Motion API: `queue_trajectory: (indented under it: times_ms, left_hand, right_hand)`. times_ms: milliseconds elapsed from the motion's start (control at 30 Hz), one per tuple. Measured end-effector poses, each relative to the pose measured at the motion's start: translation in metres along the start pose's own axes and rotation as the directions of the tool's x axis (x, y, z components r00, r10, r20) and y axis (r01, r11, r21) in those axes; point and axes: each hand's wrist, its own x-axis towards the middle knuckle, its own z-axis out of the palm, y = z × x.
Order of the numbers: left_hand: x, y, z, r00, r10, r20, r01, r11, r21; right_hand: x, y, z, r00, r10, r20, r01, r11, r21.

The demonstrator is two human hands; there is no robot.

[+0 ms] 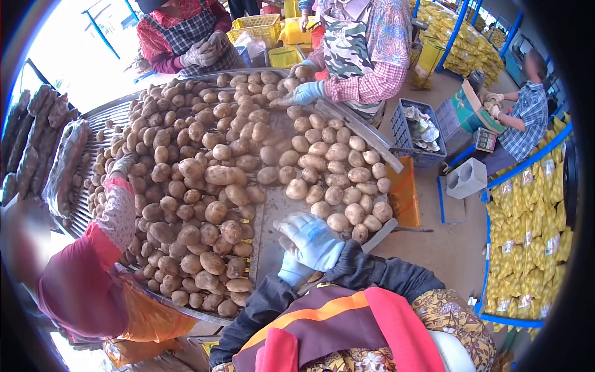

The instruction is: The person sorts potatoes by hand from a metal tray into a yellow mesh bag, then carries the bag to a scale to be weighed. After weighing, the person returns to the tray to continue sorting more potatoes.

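My right hand (315,240), in a light blue and white glove, is over the bare metal table (273,214), fingers stretched out to the left and nothing visible in them. Below it, partly covered by it, is my left hand (294,270) in a similar glove; its fingers are hidden. Many brown potatoes (215,212) cover the table to the left of my hands. Another group of potatoes (337,152) lies just beyond my hands, toward a metal chute edge (372,144).
Co-workers' gloved hands (308,93) reach the potatoes at the far side, and a gloved hand (124,164) at the left. One person (527,118) sits at the right. Also around are a blue crate (403,130), yellow sacks (527,235), a grey block (466,178) and an orange sheet (406,195).
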Motion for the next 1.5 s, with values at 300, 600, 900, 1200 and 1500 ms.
queue_trajectory:
  times_ms: [300,600,900,1200,1500]
  left_hand:
    - [-0.021,0.037,-0.021,0.996,0.083,-0.022,-0.085,0.917,-0.390]
    - [-0.020,0.063,-0.044,0.969,-0.131,0.208,0.242,0.660,-0.711]
    - [-0.017,0.045,-0.042,0.926,-0.262,0.272,0.375,0.723,-0.580]
    - [-0.027,0.048,-0.037,0.971,-0.222,0.094,0.198,0.515,-0.834]
    - [-0.021,0.072,-0.042,0.915,-0.313,0.255,0.346,0.280,-0.896]
  right_hand:
    - [0.000,0.049,0.022,0.784,0.510,0.355,-0.613,0.728,0.307]
    - [-0.003,0.054,0.017,0.691,0.525,0.498,-0.603,0.038,0.797]
    - [0.009,0.045,0.016,0.850,0.410,0.331,-0.494,0.839,0.228]
    - [-0.008,0.046,0.049,0.700,0.389,0.599,-0.694,0.175,0.698]
    - [-0.007,0.058,0.048,0.618,0.387,0.684,-0.720,-0.071,0.690]
